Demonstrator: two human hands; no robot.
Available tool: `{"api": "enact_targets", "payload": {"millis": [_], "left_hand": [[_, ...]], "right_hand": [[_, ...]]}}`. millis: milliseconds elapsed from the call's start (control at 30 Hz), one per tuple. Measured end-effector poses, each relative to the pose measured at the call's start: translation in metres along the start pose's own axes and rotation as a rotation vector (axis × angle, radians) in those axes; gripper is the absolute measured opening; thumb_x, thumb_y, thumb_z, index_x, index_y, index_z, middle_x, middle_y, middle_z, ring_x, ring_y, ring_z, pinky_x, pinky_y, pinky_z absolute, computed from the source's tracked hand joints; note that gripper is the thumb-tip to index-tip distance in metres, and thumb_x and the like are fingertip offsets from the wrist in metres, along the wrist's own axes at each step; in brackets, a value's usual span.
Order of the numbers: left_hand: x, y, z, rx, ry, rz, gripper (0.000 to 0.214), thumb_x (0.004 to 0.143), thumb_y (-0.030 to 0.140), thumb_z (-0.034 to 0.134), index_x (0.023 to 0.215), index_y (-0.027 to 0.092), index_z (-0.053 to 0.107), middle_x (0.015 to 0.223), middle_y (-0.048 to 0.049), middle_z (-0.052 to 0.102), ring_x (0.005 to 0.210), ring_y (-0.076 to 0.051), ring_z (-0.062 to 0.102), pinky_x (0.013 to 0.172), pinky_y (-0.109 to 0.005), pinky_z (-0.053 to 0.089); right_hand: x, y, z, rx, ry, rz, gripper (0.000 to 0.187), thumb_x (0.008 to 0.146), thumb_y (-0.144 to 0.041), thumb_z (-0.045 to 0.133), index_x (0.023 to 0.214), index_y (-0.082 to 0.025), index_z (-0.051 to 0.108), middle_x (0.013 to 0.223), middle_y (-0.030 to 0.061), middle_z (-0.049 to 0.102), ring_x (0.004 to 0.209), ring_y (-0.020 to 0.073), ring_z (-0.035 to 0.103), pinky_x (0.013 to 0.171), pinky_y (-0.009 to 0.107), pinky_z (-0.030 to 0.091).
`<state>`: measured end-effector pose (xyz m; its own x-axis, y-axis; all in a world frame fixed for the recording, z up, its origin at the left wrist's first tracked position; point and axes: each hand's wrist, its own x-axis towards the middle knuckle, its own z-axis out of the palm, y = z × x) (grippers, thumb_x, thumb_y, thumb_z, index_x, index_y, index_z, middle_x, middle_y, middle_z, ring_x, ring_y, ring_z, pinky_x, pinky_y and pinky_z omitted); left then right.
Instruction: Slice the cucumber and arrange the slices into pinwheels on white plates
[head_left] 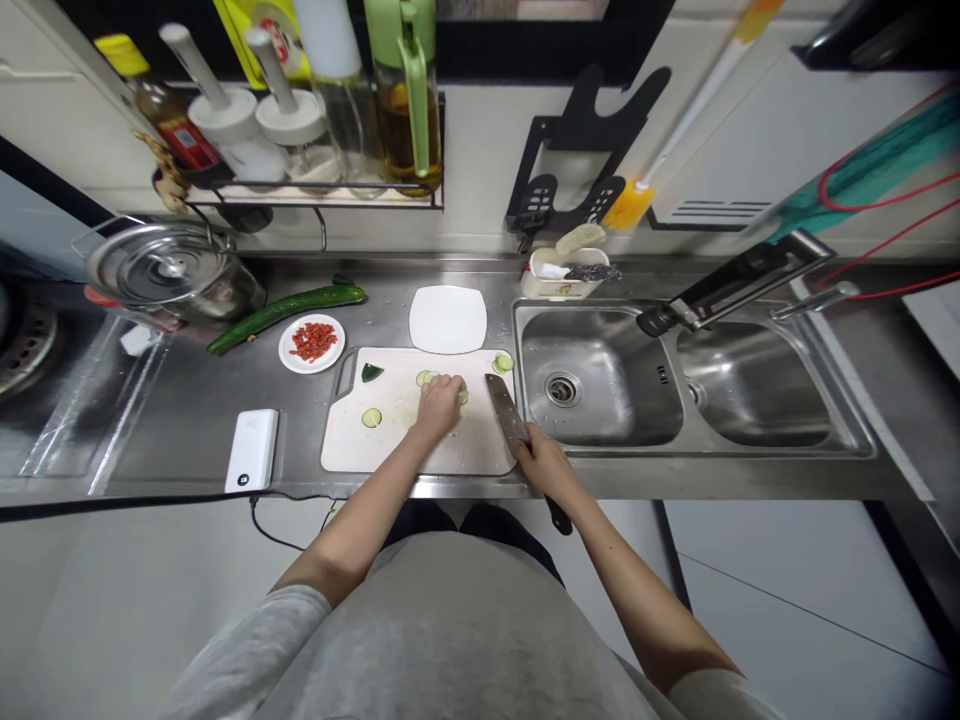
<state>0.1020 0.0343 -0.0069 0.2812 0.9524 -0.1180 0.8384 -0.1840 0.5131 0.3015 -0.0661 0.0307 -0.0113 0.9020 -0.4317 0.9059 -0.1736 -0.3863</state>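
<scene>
My right hand [549,464] is wrapped round the black handle of a kitchen knife [504,405], whose wide blade lies over the right part of the white cutting board [349,445]. Over the board's middle, my left hand [439,405] is closed, its fingers curled down on pale green cucumber slices [424,378] that it partly hides. One lone cucumber slice [371,417] lies to the left, below a dark green cucumber end [371,372]. A small stack of slices [502,363] sits at the board's top right corner.
Behind the board is a white square plate [448,320]. To the left are a small plate [286,352] of chopped red pieces, a long cucumber [285,313], a steel pot [169,270] and a white power bank [253,450]. A double sink [600,430] adjoins on the right.
</scene>
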Motion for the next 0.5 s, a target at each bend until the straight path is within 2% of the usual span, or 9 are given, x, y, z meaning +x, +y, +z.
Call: {"api": "enact_targets", "payload": {"millis": [133, 267, 400, 500], "left_hand": [[-0.011, -0.008, -0.013, -0.21, -0.056, -0.079, 0.02, 0.081, 0.016, 0.05, 0.099, 0.024, 0.057, 0.089, -0.0024, 0.062, 0.084, -0.018, 0.056, 0.074, -0.031, 0.042], [-0.026, -0.035, -0.032, -0.356, -0.183, -0.085, 0.025, 0.077, 0.017, 0.054, 0.1, 0.024, 0.058, 0.085, 0.0007, 0.063, 0.075, -0.015, 0.058, 0.065, -0.025, 0.043], [-0.035, -0.065, -0.046, -0.257, -0.176, -0.059, 0.024, 0.074, 0.017, 0.056, 0.097, 0.023, 0.061, 0.081, 0.0011, 0.064, 0.071, -0.014, 0.058, 0.065, -0.025, 0.042], [-0.039, -0.079, -0.049, -0.144, -0.133, -0.06, 0.025, 0.076, 0.017, 0.055, 0.099, 0.023, 0.062, 0.083, -0.0004, 0.064, 0.074, -0.016, 0.058, 0.068, -0.027, 0.043]], "right_hand": [[-0.001, 0.001, 0.002, -0.004, -0.011, -0.004, 0.03, 0.093, -0.028, 0.039, 0.119, -0.015, 0.048, 0.083, 0.0069, 0.067, 0.077, 0.0201, 0.06, 0.062, 0.024, 0.03], [-0.001, -0.003, 0.004, 0.0, -0.03, -0.023, 0.029, 0.093, -0.027, 0.038, 0.117, -0.015, 0.048, 0.083, 0.0074, 0.068, 0.077, 0.02, 0.06, 0.061, 0.024, 0.03], [-0.004, -0.019, 0.004, -0.045, -0.108, -0.055, 0.027, 0.095, -0.03, 0.037, 0.115, -0.016, 0.047, 0.085, 0.0079, 0.068, 0.079, 0.0196, 0.061, 0.061, 0.024, 0.029], [-0.007, -0.04, 0.003, -0.109, -0.186, -0.105, 0.028, 0.096, -0.032, 0.035, 0.117, -0.016, 0.046, 0.089, 0.0092, 0.068, 0.082, 0.0203, 0.062, 0.061, 0.025, 0.028]]}}
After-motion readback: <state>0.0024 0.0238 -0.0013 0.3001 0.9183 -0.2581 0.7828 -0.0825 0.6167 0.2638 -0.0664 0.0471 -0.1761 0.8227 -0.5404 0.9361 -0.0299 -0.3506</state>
